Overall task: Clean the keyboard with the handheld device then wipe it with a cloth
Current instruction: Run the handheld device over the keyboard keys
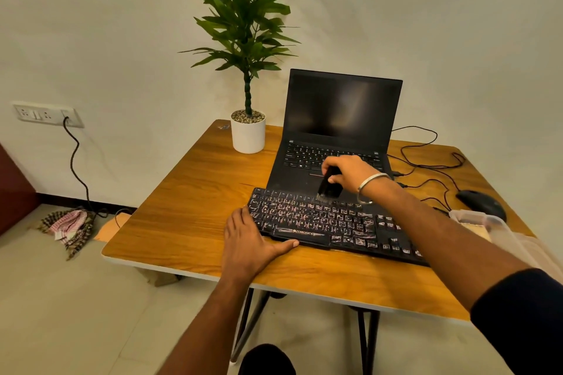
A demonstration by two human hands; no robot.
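Note:
A black keyboard (329, 224) lies across the wooden table (189, 216) in front of an open laptop. My right hand (350, 172) grips a small black handheld device (326, 189), its brush tip down on the keyboard's upper key rows near the middle. My left hand (249, 242) lies flat on the table at the keyboard's left end, fingers against its side and thumb along its front edge. A checkered cloth (68, 224) lies crumpled on the floor to the left of the table.
The black laptop (335, 131) stands open behind the keyboard. A potted plant (248, 134) sits at the table's back left. A black mouse (481, 204), cables (426, 167) and a clear plastic box (487, 222) are at the right. A wall socket (45, 114) has a cord plugged in.

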